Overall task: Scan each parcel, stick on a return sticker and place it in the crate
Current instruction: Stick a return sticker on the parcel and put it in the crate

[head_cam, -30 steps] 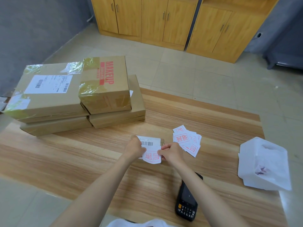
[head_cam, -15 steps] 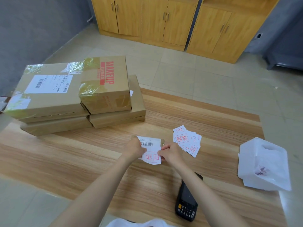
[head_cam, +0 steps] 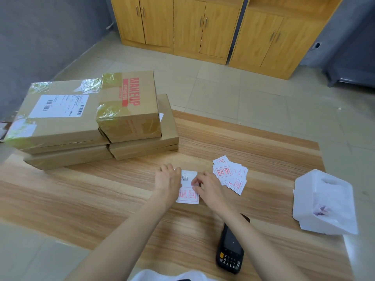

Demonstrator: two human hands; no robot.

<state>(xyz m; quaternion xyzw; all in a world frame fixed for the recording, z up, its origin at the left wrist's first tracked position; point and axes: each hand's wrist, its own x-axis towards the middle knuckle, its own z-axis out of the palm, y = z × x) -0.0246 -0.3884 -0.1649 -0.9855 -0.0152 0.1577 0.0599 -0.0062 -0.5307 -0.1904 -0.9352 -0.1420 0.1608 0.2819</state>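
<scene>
Brown cardboard parcels (head_cam: pixel 67 126) stacked far left on wooden table (head_cam: pixel 81 199). Left hand (head_cam: pixel 169 183) covers barcode label (head_cam: pixel 187 178) left edge, fingers bent down, grip unclear. Return sticker (head_cam: pixel 188 195) lies between hands, overlapping label. Right hand (head_cam: pixel 210 188) thumb and forefinger tips together, pinching sticker's upper right edge. Sticker pile (head_cam: pixel 230 175), black scanner (head_cam: pixel 230 248), white container (head_cam: pixel 324 201) further right

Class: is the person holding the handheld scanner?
No: the handheld scanner lies on the table; the left hand and right hand are at the small parcel.
</scene>
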